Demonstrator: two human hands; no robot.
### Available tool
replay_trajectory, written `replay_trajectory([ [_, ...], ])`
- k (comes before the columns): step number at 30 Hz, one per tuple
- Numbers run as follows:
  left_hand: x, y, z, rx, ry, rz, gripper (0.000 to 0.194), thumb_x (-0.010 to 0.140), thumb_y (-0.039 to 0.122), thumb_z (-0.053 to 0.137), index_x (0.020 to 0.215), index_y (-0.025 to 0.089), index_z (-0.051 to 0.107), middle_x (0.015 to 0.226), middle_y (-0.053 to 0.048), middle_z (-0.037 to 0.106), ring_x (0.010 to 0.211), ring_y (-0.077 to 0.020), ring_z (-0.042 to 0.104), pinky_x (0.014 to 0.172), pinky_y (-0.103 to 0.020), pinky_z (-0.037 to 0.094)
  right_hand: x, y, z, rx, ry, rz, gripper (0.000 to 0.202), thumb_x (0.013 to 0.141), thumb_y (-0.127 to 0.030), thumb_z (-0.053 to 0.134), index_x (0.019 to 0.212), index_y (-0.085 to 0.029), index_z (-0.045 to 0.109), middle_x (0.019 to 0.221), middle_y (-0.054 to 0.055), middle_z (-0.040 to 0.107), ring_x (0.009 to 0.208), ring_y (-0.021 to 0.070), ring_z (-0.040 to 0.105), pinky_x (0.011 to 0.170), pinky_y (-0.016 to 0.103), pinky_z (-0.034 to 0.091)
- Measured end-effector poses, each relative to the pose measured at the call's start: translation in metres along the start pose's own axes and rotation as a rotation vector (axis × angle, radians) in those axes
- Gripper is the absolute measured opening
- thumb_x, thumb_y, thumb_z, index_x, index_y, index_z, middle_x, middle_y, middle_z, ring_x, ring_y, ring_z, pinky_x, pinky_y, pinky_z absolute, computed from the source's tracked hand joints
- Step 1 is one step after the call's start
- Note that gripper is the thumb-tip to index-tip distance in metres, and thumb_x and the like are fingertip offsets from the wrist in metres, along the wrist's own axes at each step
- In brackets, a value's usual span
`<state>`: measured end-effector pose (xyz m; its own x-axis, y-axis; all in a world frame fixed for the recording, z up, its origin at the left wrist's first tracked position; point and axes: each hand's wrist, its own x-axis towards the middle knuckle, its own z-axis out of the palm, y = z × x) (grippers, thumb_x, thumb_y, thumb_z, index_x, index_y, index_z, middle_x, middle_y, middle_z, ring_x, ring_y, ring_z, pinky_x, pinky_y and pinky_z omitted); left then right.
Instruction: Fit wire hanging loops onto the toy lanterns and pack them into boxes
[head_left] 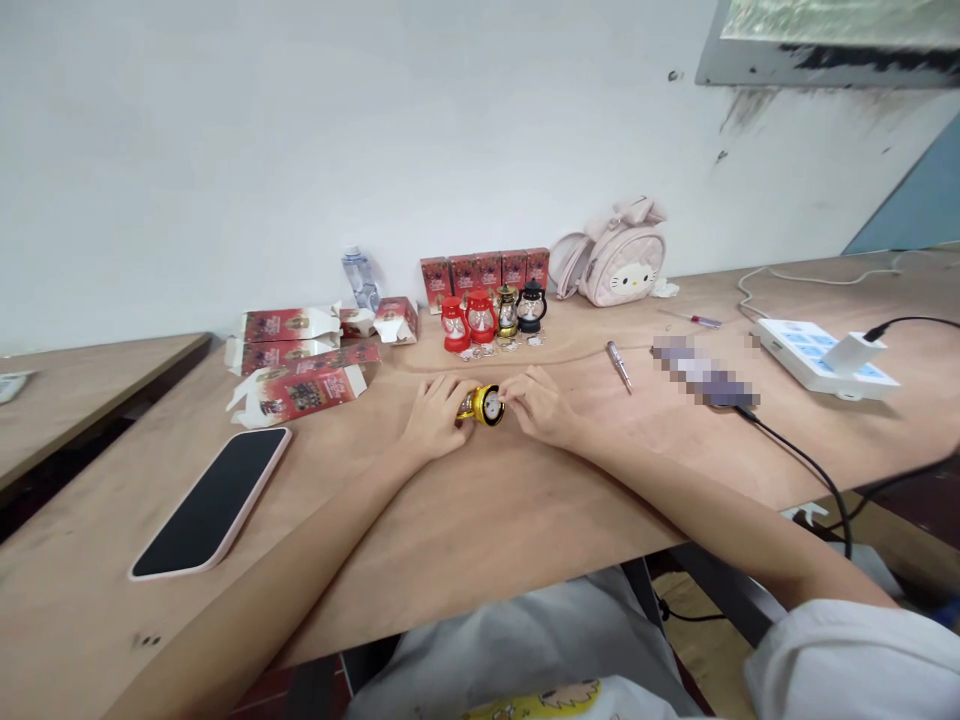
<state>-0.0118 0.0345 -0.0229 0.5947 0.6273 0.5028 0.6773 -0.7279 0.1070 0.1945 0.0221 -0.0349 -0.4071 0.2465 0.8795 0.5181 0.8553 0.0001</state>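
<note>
My left hand (439, 417) is wrapped around a small gold lantern (478, 405) and holds it on its side just above or on the table. The lantern's round underside, pale with a dark rim, faces right. My right hand (541, 405) is at that underside with thumb and fingertips pinched together. Whatever those fingertips may grip is too small to make out. Behind my hands stand two red lanterns (481, 318), a bronze-gold lantern (507, 312) and a black lantern (532, 306), with several metal key rings (480, 351) lying in front of them.
Several small red boxes (487, 270) line the wall. Opened red cartons (300, 385) and a phone (214, 505) lie left, near a water bottle (361, 278). Rightward are a screwdriver (619, 367), another screwdriver (697, 319), a pink bag (626, 262) and a cabled power strip (817, 355).
</note>
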Motion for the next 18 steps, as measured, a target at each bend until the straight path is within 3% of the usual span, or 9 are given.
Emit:
replay_trajectory([
  [8,0.0001,0.0004,-0.0003,-0.004,0.000,-0.002,0.043,0.067,0.015,0.052,0.109,0.021,0.053,0.108,-0.006,0.062,0.102,-0.0236,0.056,0.081,-0.037,0.036,0.0025,-0.0009,-0.0006,-0.142,0.004,-0.112,0.013,0.092,-0.011,0.042,0.088,-0.020,0.051,0.084,0.005,0.067,0.070,0.0171,0.051,0.065,0.031,0.035],
  [18,0.0003,0.0008,-0.0011,0.004,0.000,0.020,0.042,0.067,0.015,0.052,0.109,0.021,0.053,0.107,-0.007,0.063,0.101,-0.0241,0.056,0.080,-0.037,0.036,-0.0003,0.0010,0.0011,-0.125,-0.067,-0.042,0.019,0.094,-0.014,0.038,0.086,-0.020,0.053,0.085,0.005,0.068,0.070,0.0175,0.051,0.067,0.032,0.035],
])
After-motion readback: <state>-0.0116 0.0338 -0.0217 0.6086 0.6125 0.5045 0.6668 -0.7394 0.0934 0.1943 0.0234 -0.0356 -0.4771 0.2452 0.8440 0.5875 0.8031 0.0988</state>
